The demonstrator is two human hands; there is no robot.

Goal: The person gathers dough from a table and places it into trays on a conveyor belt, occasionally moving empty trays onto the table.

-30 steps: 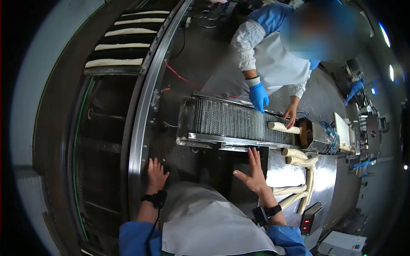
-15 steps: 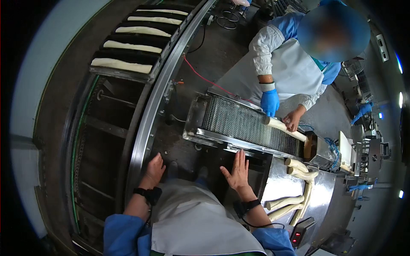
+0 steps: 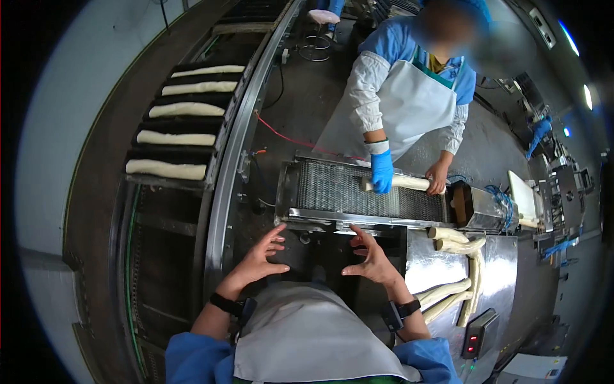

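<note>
My left hand is held in the air in front of my apron, fingers spread and curved, holding nothing. Facing it across a gap, my right hand is likewise open, with bare palm turned inward. Both are nearest to the front edge of a short mesh conveyor. On that mesh lies a long pale dough roll, gripped at its left end by a co-worker's blue-gloved hand and at its right end by the co-worker's bare hand.
Several dough strips lie in dark pans on a long conveyor at left, bordered by a metal rail. More dough rolls rest on a steel table at right, beside a box with a red display.
Both my hands have come up and forward, turning to face each other with fingers curved. The co-worker's gloved hand has moved onto the dough roll. The pans have shifted toward me.
</note>
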